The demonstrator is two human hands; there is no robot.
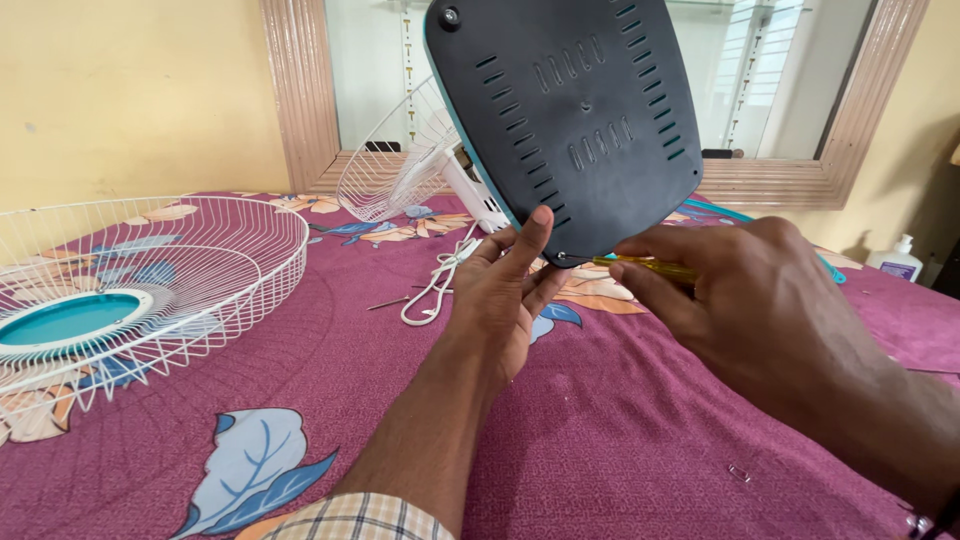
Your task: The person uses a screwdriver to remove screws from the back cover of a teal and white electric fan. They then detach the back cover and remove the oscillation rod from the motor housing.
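I see a bed point(620, 440) covered in a maroon flowered sheet, set against a yellow wall with a framed mirror point(840, 130) behind.

At the far left lies a white wire fan guard point(150, 270) with a teal centre, flat on the sheet. Further back a second wire guard point(400, 160) leans by the white fan body point(475, 195), and a white cord point(435, 285) trails from it.

The left hand point(500, 300) is at centre, fingers open and spread, thumb and fingertips propping the lower edge of the dark fan base point(570, 110). The base is raised on edge above the bed, its slotted underside facing me.

The right hand point(750, 300) has its fingers closed around a yellow-handled screwdriver point(650, 268), its tip at a screw near the base's lower edge.

I judge the base stiff, moderately heavy plastic, smooth at the rim and liable to slip; best held by the rim with the palm under it.

Open sheet lies in front. A pump bottle point(895, 260) stands far right.
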